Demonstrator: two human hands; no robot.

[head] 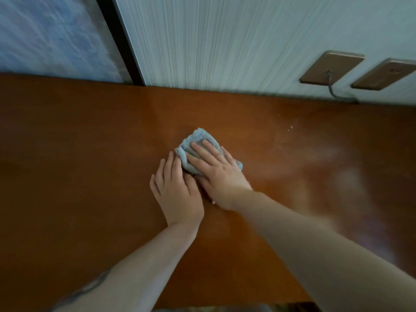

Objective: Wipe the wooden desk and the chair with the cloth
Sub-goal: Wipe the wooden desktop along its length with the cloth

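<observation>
Lying under right fingers (202, 152): cloth (191, 140)

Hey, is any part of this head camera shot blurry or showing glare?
Head view: the right forearm and the right side of the brown wooden desk are smeared with blur; a pale sheen lies there; the wall edge bows from wide-angle distortion; the light blue cloth stays fairly sharp.

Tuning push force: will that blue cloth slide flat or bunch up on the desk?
Likely floppy: the cloth lies crumpled under the right hand. Probably slides easily on the smooth, glossy desk. May bunch at its free far edge.
</observation>
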